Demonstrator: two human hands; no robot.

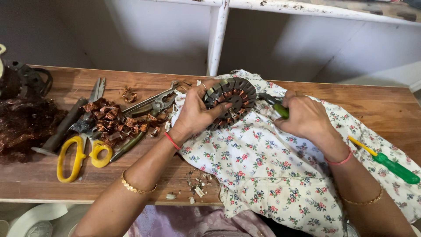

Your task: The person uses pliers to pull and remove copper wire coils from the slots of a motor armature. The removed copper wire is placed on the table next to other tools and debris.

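Left hand [195, 112] grips a round motor stator [231, 102] upright on floral cloth [267, 166]; right hand [305, 116] clenches green-handled pliers [274, 104] touching its right edge.

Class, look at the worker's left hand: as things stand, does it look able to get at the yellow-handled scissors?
Probably not at once: the left hand is wrapped around the round motor core, so its grip is taken. The way itself looks free; the scissors lie uncovered on the wooden table, just left of that forearm.
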